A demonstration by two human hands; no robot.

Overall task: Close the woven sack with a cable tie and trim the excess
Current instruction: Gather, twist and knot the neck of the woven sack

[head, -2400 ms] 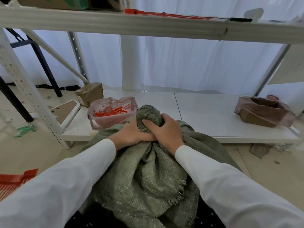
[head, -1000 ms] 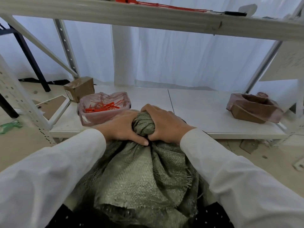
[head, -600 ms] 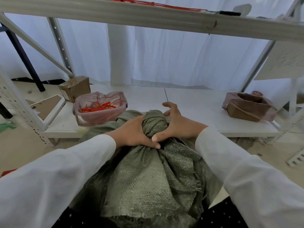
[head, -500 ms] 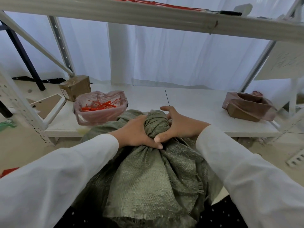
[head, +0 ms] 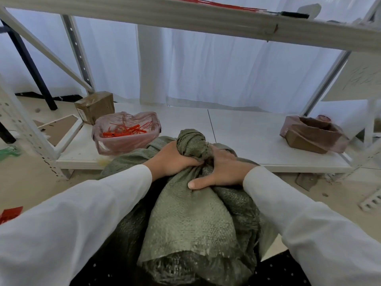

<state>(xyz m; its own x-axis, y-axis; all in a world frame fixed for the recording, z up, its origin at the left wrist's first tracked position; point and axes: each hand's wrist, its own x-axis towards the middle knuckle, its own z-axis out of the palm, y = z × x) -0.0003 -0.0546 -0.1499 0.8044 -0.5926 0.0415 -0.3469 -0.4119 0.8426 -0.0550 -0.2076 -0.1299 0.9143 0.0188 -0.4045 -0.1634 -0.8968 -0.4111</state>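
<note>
A green woven sack [head: 189, 219] stands between my arms, in front of the low shelf. Its mouth is gathered into a twisted neck [head: 191, 142] that sticks up above my hands. My left hand [head: 171, 159] grips the neck from the left, at its base. My right hand [head: 221, 170] lies on the sack just right of and below the neck, thumb stretched out flat on the cloth. Orange cable ties [head: 123, 131] lie in a pink-lined tub [head: 115, 145] on the shelf to the left. No tie is round the neck.
The white lower shelf board [head: 247, 133] carries a small cardboard box [head: 94, 106] at the left and a brown box in a pink bag [head: 313, 134] at the right. Long red ties [head: 216, 4] and a black-handled tool [head: 294, 15] lie on the upper shelf.
My right hand has left the neck and come down onto the sack below it. The left hand keeps its grip, and more of the twisted neck now shows above my hands.
</note>
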